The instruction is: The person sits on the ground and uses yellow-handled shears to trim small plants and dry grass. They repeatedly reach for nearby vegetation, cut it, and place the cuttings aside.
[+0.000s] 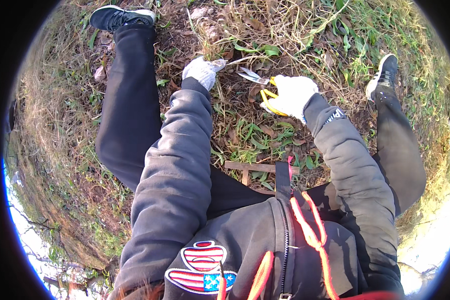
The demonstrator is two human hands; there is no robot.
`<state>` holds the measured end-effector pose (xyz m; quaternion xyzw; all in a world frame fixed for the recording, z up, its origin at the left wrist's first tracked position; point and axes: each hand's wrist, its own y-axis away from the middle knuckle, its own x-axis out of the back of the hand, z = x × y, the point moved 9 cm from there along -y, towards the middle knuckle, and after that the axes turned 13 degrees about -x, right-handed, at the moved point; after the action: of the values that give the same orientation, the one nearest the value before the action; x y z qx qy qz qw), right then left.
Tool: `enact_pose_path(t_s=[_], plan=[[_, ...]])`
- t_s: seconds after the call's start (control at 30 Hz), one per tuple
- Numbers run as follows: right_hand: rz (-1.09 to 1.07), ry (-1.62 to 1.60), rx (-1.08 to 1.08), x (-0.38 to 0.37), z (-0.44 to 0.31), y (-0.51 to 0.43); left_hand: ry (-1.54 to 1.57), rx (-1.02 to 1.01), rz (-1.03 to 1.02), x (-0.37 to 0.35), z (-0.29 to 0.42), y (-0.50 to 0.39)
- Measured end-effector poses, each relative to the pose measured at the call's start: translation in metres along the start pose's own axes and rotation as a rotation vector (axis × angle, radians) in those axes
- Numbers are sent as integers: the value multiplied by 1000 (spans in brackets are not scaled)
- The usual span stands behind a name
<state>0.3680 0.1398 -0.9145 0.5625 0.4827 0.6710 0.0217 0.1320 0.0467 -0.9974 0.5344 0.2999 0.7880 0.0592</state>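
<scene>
My left hand (203,72), in a white knit glove, is closed around a clump of dry grass stems (210,50) near the top middle. To its right, my right hand (293,95), gloved alike, holds yellow-handled scissors (252,76) or snips. Their metal blades are apart and point left toward my left hand, over bare soil and dry stalks. A gap lies between the blade tips and my left glove. The fingers of my right hand are partly hidden by the glove's bulk and the handles.
My legs in black trousers spread to both sides, with a shoe (120,18) at upper left and another (384,77) at right. A small wooden frame (253,166) lies under me. Dry straw (285,30), green weeds and leaves cover the ground. Orange cords (313,240) hang from my jacket.
</scene>
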Motion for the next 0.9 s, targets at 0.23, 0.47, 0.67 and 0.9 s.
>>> enact_pose_path(t_s=[0.23,0.47,0.67,0.9], plan=[[203,7,104,20,-38,-6,528,-51,474,24,-74,11],[162,-32,59,16,-28,-11,280,220,296,42,-31,34],[95,-40,-119,13,16,-14,90,327,-26,23,26,14],[125,-63,-86,5,14,-17,54,249,109,29,48,13]])
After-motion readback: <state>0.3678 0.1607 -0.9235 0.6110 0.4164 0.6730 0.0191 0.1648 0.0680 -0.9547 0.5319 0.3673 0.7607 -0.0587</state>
